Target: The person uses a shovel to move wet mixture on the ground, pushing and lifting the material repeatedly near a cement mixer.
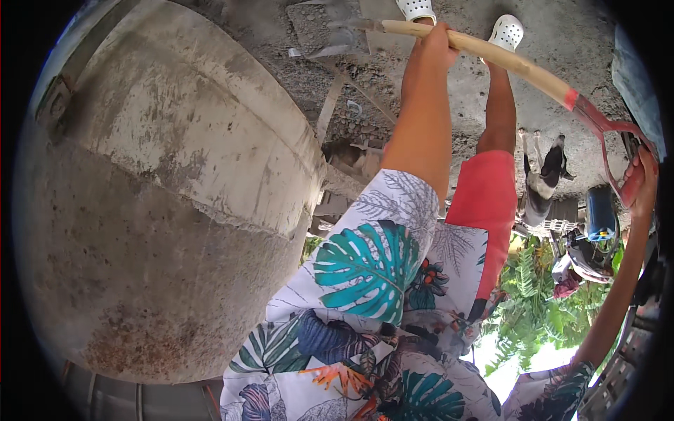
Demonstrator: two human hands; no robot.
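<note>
A shovel with a pale wooden shaft (498, 55) runs across the upper right. Around the shaft near its lower end is my left hand (439, 43), fingers closed. My right hand (640, 184), near the right rim, grips the red D-shaped handle (597, 121). The shovel's grey blade (319, 29) lies low over the ground at the top, seemingly with gravelly material on it; its outline is hard to make out. White clogs (507, 31) are on my feet, close to the shaft.
A large cement-crusted drum (210, 140), like a concrete mixer's, fills the left side. Loose gravel (358, 105) covers ground beside it. A black-and-white dog (544, 182) is at the right, near a blue container (601, 214). Another animal (351, 158) shows partly behind my left arm.
</note>
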